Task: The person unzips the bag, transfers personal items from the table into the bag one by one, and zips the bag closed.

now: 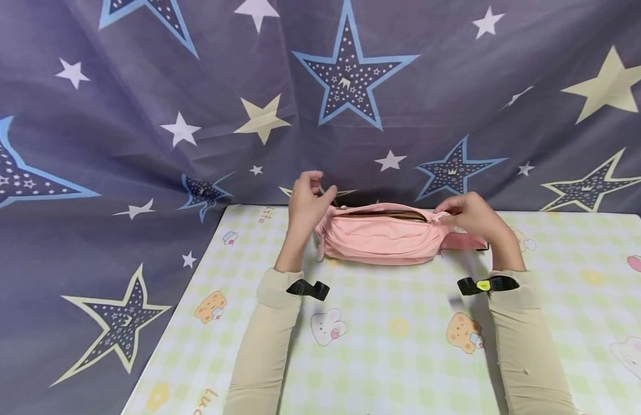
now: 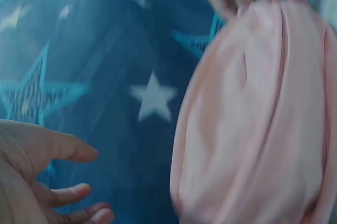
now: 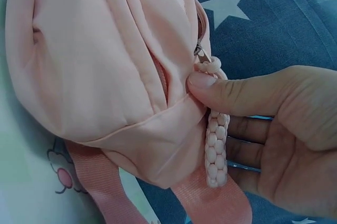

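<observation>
A pink waist bag [image 1: 385,239] lies at the table's back edge, its top zip open along the upper side. My right hand [image 1: 468,213] is at the bag's right end. There its thumb and fingers pinch the braided zipper pull [image 3: 217,150] close by the metal slider [image 3: 200,50], with the thumb tip against the fabric. My left hand [image 1: 307,204] is raised at the bag's left end, fingers loosely bent and holding nothing. In the left wrist view a gap shows between that hand [image 2: 47,176] and the bag [image 2: 253,113]. What lies inside the bag is hidden.
The bag's pink strap [image 1: 463,241] extends to the right on the table. A checked cloth with cartoon prints covers the table [image 1: 383,357]. Directly behind it hangs a dark star-patterned curtain [image 1: 237,75]. Both wrists wear black camera bands [image 1: 307,289].
</observation>
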Motion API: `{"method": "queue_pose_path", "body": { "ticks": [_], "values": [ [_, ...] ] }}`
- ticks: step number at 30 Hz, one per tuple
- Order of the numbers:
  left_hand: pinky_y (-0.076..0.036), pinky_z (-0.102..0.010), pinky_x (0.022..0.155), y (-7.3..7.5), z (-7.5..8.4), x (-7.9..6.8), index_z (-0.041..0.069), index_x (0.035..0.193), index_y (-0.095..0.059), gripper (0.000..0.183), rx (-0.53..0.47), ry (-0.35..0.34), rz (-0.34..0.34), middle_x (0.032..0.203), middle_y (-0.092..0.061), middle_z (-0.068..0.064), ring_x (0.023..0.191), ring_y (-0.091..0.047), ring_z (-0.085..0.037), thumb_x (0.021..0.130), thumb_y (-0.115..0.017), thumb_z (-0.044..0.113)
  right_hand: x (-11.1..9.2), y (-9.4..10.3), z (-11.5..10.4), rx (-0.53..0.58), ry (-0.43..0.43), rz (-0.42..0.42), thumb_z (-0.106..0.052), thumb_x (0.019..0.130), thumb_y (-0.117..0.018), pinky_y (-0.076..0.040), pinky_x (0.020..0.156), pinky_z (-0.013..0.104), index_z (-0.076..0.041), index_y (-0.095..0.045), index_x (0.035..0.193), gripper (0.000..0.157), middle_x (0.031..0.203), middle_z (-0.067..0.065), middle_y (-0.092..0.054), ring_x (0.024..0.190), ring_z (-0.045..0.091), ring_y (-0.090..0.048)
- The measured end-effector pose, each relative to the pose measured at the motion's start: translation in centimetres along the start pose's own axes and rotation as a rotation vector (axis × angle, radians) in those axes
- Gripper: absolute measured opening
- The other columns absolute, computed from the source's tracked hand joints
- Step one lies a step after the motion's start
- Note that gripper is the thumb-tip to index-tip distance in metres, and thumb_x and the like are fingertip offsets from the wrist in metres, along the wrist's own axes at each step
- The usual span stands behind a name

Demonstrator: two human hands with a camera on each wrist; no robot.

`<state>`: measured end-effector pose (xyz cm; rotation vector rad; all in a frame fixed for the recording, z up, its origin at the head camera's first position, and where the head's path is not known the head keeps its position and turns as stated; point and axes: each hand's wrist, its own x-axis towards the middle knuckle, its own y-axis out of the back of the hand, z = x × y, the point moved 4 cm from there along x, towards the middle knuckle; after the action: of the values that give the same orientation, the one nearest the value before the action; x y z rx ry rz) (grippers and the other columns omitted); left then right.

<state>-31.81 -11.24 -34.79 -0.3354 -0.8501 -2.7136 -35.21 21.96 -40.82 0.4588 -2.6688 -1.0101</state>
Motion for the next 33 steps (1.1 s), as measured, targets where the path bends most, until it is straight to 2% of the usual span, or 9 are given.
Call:
{"method": "queue_pose_path", "body": {
  "ticks": [5, 9, 14, 17, 20, 23, 27, 33],
  "values": [
    [-0.047, -0.029, 0.091, -3.1, 4.0, -0.9, 0.01, 0.114, -0.06, 0.034, -0.01, -0.195, -0.035, 0.109, -0.06, -0.008, 0.1, -0.058, -0.021, 0.083, -0.068, 0.022, 0.4, -0.4, -0.1, -0.014, 0.006, 0.013, -0.007, 0.08, -0.074, -0.044, 0.055, 0.021, -0.005, -0.073, 0.091, 0.011, 0.083, 0.011, -0.069, 0.065, 0.012, -0.049],
    [-0.046, -0.026, 0.09, -6.5, 6.2, -1.9, 0.014, 0.112, -0.062, 0.031, 0.042, -0.301, -0.105, 0.11, -0.059, -0.003, 0.101, -0.057, -0.016, 0.083, -0.068, 0.024, 0.6, -0.6, -0.4, -0.006, 0.012, 0.028, -0.003, 0.079, -0.073, -0.045, 0.056, 0.021, -0.004, -0.073, 0.09, 0.011, 0.083, 0.012, -0.07, 0.067, 0.013, -0.05],
    [-0.045, -0.027, 0.084, -10.8, 8.2, -3.5, 0.019, 0.112, -0.062, 0.029, 0.259, -0.424, -0.198, 0.106, -0.059, 0.002, 0.098, -0.054, -0.014, 0.085, -0.066, 0.03, 0.8, -0.7, -0.5, -0.007, 0.023, 0.02, 0.0, 0.08, -0.07, -0.048, 0.06, 0.019, -0.002, -0.072, 0.092, 0.013, 0.087, 0.015, -0.07, 0.071, 0.013, -0.056],
    [-0.046, -0.029, 0.079, -13.7, 8.6, -4.5, 0.019, 0.112, -0.062, 0.028, 0.427, -0.489, -0.241, 0.103, -0.06, 0.004, 0.095, -0.054, -0.015, 0.086, -0.064, 0.032, 0.8, -0.6, -0.3, 0.0, 0.025, 0.021, 0.001, 0.08, -0.069, -0.049, 0.061, 0.019, -0.001, -0.072, 0.093, 0.013, 0.088, 0.015, -0.07, 0.072, 0.012, -0.058],
    [-0.045, -0.031, 0.08, -16.2, 8.5, -5.3, 0.019, 0.109, -0.062, 0.031, 0.585, -0.515, -0.266, 0.1, -0.058, 0.004, 0.093, -0.053, -0.016, 0.087, -0.061, 0.041, 0.8, -0.7, -0.1, 0.03, 0.029, 0.02, 0.001, 0.08, -0.068, -0.051, 0.059, 0.02, 0.0, -0.071, 0.09, 0.01, 0.086, 0.016, -0.07, 0.07, 0.01, -0.059],
    [-0.041, -0.033, 0.082, -17.8, 8.2, -5.6, 0.019, 0.103, -0.061, 0.038, 0.687, -0.502, -0.252, 0.097, -0.057, 0.004, 0.094, -0.051, -0.017, 0.086, -0.06, 0.052, 0.7, -0.7, 0.0, 0.055, 0.03, 0.02, 0.001, 0.08, -0.068, -0.052, 0.059, 0.02, 0.002, -0.069, 0.088, 0.008, 0.084, 0.016, -0.069, 0.068, 0.008, -0.06],
    [-0.038, -0.035, 0.085, -18.8, 8.5, -5.6, 0.02, 0.096, -0.061, 0.04, 0.728, -0.472, -0.206, 0.093, -0.059, 0.005, 0.094, -0.051, -0.017, 0.081, -0.064, 0.057, 0.6, -0.5, 0.0, 0.035, 0.031, 0.029, 0.0, 0.081, -0.068, -0.052, 0.059, 0.02, 0.002, -0.069, 0.087, 0.007, 0.082, 0.015, -0.069, 0.068, 0.008, -0.06],
    [-0.038, -0.035, 0.084, -19.4, 9.2, -5.4, 0.019, 0.088, -0.063, 0.038, 0.739, -0.468, -0.16, 0.088, -0.064, 0.004, 0.09, -0.054, -0.017, 0.078, -0.067, 0.055, 0.4, 0.0, 0.3, 0.025, 0.016, 0.028, 0.001, 0.081, -0.067, -0.052, 0.06, 0.019, 0.004, -0.069, 0.092, 0.012, 0.084, 0.016, -0.069, 0.07, 0.009, -0.061]
  ]
}}
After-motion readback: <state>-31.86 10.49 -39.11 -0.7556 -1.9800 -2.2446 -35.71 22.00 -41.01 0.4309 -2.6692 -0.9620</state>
